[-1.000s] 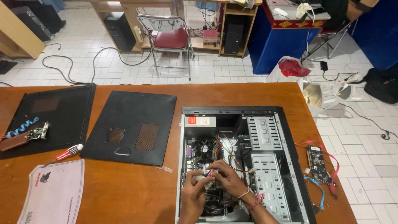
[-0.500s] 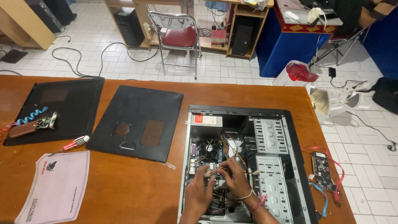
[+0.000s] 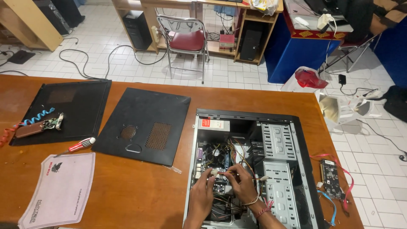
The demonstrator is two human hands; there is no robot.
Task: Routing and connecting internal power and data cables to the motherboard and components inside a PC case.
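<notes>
- Left hand (image 3: 202, 196) and right hand (image 3: 242, 185) close together inside the open computer case (image 3: 296, 127), both pinching a white connector (image 3: 215, 173) above the motherboard.
- Red-and-white rectangular label (image 3: 213, 124) near the case's far-left corner.
- Pale printed bag (image 3: 59, 190) flat on the table's near-left, beside a red-handled screwdriver (image 3: 79, 146).

A: Your view is evenly lit, soft daylight-like brightness across the bench (image 3: 127, 199) and the tiled floor (image 3: 106, 46), with no hard glare.

B: Shadows?

A: Only faint ones. The open computer case (image 3: 250, 169) is darker inside, so the cables around your hands are harder to read.

B: Sharpness?

A: Fair at the centre. Your wide lens bends the bench edge and stretches the corners, and fine detail looks slightly soft.
</notes>
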